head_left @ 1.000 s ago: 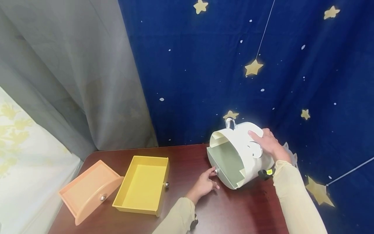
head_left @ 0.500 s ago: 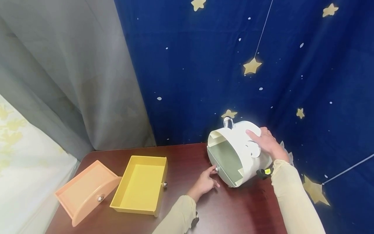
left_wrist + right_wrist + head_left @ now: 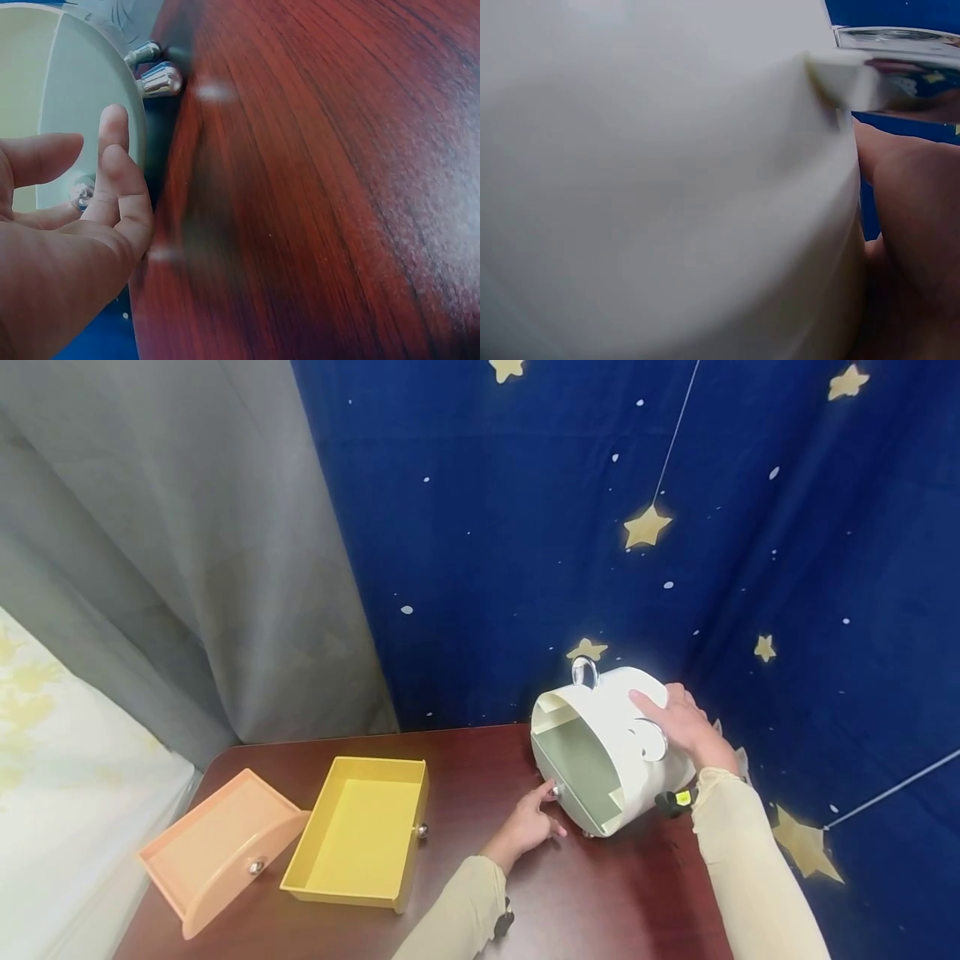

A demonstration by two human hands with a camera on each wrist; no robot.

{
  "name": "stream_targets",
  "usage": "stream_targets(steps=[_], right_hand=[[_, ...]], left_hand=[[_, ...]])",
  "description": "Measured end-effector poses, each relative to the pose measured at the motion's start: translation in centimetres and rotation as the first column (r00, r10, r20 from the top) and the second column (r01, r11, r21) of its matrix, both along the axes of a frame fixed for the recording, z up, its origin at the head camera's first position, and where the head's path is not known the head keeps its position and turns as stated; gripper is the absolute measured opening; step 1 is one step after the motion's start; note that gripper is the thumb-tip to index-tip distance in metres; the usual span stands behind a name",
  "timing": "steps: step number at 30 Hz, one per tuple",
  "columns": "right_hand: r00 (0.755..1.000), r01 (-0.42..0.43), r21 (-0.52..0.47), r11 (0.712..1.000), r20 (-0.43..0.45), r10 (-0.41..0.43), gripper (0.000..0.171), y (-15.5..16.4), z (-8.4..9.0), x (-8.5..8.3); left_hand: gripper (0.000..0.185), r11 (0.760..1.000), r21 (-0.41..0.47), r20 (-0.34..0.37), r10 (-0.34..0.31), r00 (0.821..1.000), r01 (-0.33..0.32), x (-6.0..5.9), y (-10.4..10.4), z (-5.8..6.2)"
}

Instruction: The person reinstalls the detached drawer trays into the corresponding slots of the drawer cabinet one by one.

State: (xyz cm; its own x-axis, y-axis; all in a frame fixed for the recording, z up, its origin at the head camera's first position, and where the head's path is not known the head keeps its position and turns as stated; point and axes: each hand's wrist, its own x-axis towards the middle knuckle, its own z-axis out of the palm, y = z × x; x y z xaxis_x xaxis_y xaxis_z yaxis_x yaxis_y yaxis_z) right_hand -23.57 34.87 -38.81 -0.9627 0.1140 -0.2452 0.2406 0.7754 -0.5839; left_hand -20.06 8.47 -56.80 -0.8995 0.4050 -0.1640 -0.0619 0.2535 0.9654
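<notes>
A white rounded drawer cabinet (image 3: 622, 693) stands tilted at the right of the table, with chrome rings on its outside. Its pale green drawer (image 3: 581, 760) sits in the opening, nearly flush with the rim. My left hand (image 3: 527, 822) touches the drawer's small silver knob (image 3: 82, 193) with a fingertip, the other fingers loosely extended beside it. From the right, my right hand (image 3: 686, 722) holds the cabinet body, its thumb over the white surface and the other fingers at the far side. In the right wrist view the white wall (image 3: 652, 172) hides most of that hand.
A yellow drawer (image 3: 360, 835) with a silver knob lies on the dark red table (image 3: 480, 760), left of my left hand. An orange drawer (image 3: 225, 835) lies tilted beside it. Grey and blue starry curtains (image 3: 525, 527) hang behind the table.
The green drawer has slid slightly farther into the white cabinet, my left fingertip staying at its knob. My right hand keeps its hold. The head view has shifted slightly.
</notes>
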Motion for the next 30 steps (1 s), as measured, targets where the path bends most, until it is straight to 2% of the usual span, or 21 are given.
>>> stream_targets(steps=[6, 10, 14, 18, 22, 26, 28, 30], right_hand=[[1.0, -0.009, 0.034, 0.999, -0.005, 0.009, 0.117, -0.3, -0.2, -0.1], [1.0, -0.003, 0.024, 1.0, -0.009, 0.003, 0.117, -0.4, -0.2, 0.0], [1.0, -0.003, 0.027, 1.0, -0.021, 0.004, 0.116, -0.2, -0.1, 0.2], [1.0, -0.008, 0.034, 0.999, -0.02, 0.009, 0.115, 0.2, 0.1, 0.3], [1.0, -0.008, 0.028, 1.0, -0.017, 0.008, 0.115, 0.4, 0.0, 0.3], [0.999, -0.015, 0.028, 0.999, -0.032, 0.015, 0.114, 0.2, -0.2, 0.2], [0.999, -0.017, 0.028, 0.999, -0.036, 0.018, 0.113, 0.0, -0.3, 0.1], [0.999, -0.022, 0.029, 0.999, -0.04, 0.024, 0.113, -0.2, -0.4, 0.0]], left_hand=[[0.075, 0.997, 0.076, 0.067, 0.005, 0.998, -0.01, 0.2, -0.2, 0.1], [0.069, 0.999, 0.026, 0.031, 0.039, 0.999, -0.04, 0.5, -0.9, 0.5], [0.062, 0.991, -0.013, -0.012, 0.136, 0.991, -0.136, 0.9, -2.3, 0.6], [0.055, 0.968, -0.012, -0.034, 0.25, 0.968, -0.251, 1.2, -4.2, 0.6], [0.05, 0.953, -0.029, -0.093, 0.298, 0.95, -0.302, 1.6, -5.8, 0.9], [0.043, 0.943, -0.044, -0.177, 0.317, 0.932, -0.33, 2.4, -7.7, 1.9], [0.038, 0.937, -0.086, -0.239, 0.311, 0.92, -0.339, 2.9, -8.9, 2.7], [0.034, 0.919, -0.16, -0.318, 0.297, 0.9, -0.36, 3.5, -10.4, 3.5]])
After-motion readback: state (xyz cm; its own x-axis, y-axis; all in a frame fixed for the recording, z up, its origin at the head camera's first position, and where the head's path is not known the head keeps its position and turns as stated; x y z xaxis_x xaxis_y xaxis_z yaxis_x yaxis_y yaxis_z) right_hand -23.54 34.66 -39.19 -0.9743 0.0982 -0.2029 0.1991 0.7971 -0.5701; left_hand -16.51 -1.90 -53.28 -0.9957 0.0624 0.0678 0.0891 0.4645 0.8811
